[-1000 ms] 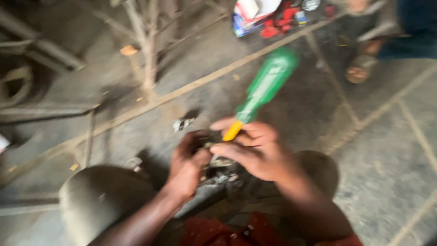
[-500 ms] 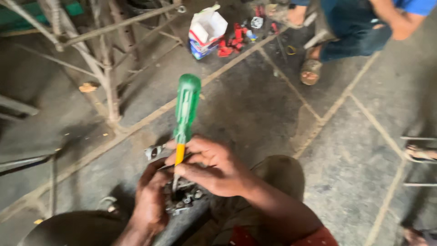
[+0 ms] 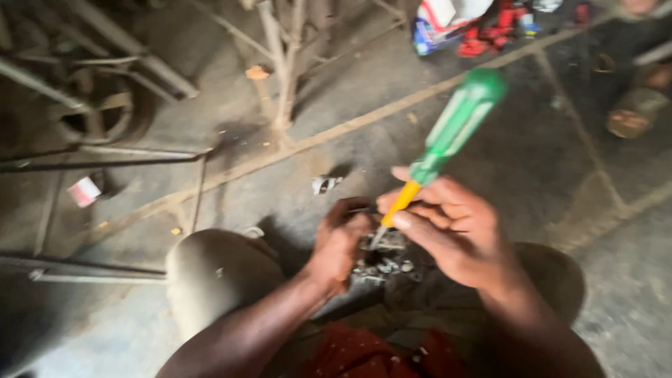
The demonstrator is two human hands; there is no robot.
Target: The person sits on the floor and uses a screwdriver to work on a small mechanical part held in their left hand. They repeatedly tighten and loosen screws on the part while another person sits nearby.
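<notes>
At far left a wheel (image 3: pixel 94 115) leans among metal bars (image 3: pixel 105 162) on the floor (image 3: pixel 490 161), with a small pink-and-white scrap (image 3: pixel 84 190) just beside them. A thin metal frame (image 3: pixel 283 77) stands further back, near centre.

The person sits low, knees apart. The left hand (image 3: pixel 339 241) is curled shut around a small metal part (image 3: pixel 381 255) held between the knees; the picture is blurred and the part's shape cannot be made out. A small metal piece (image 3: pixel 325 184) lies on the floor just beyond that hand.

The right hand (image 3: pixel 451 231) has its grip closed on a screwdriver (image 3: pixel 444 150), fingers pinching the yellow shank below the green handle. The tool tilts up and to the right, its tip down on the metal part.

At upper right lie a white-and-blue carton (image 3: pixel 437 21) and red items (image 3: pixel 490 35). Another person's sandalled foot (image 3: pixel 630 115) rests at the far right edge.
</notes>
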